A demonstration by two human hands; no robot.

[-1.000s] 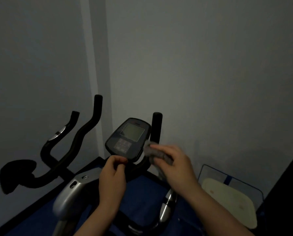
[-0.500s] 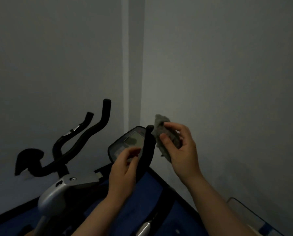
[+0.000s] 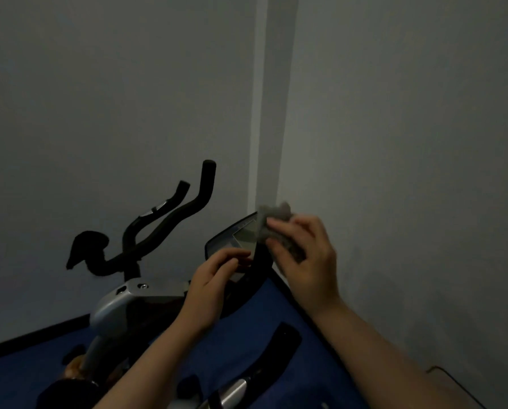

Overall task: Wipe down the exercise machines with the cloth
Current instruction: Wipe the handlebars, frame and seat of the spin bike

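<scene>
An exercise bike stands in a dim room corner, with a silver frame [image 3: 128, 293] and black handlebars [image 3: 170, 225]. Its dark console [image 3: 235, 237] faces me at centre. My right hand [image 3: 303, 261] grips a crumpled grey cloth [image 3: 272, 219] and holds it around the top of the bike's right black handle [image 3: 261, 261], beside the console. My left hand [image 3: 214, 276] reaches to the console's lower edge, fingers loosely curved toward the handle; what they touch is hidden in the dark.
Grey walls meet in a corner [image 3: 264, 113] right behind the bike. A blue floor mat [image 3: 276, 314] lies under it. A black padded lower handle [image 3: 276, 346] and a chrome bar [image 3: 235, 391] sit near the bottom. A thin cable [image 3: 453, 382] runs along the right wall.
The view has swung left and up, so the tray at the right left the frame. My right hand lifted the cloth from the console's side to the top of the right handle.
</scene>
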